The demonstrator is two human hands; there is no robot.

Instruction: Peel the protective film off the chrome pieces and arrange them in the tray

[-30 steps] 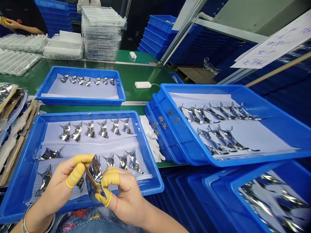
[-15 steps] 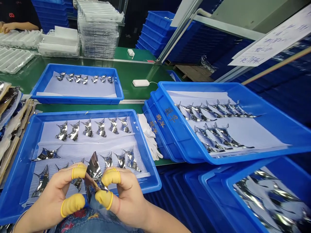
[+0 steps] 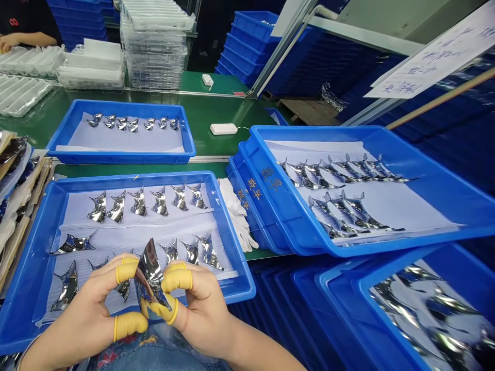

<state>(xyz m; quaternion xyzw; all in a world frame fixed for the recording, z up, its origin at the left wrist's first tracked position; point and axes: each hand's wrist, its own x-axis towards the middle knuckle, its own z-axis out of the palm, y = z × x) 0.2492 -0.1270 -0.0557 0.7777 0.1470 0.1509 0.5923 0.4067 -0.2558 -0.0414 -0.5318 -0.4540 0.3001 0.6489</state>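
Mirror-chrome curved piece (image 3: 150, 273), pointed tip up; left hand (image 3: 87, 309) and right hand (image 3: 201, 309) grips clamped on it.

Beyond the right hand (image 3: 203, 309), white cotton gloves (image 3: 235, 216) lie beside a blue tray (image 3: 251, 198), a white box (image 3: 223, 129) farther ahead.

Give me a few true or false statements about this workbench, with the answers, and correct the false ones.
1. The left hand and right hand both hold one mirror-bright curved piece. True.
2. Yellow finger cots cover fingers on both hands. True.
3. The white gloves lie inside the front blue tray. False: they lie outside it, beside its rim.
4. The blue tray on the right sits flat. False: it tilts, propped on another blue tray.
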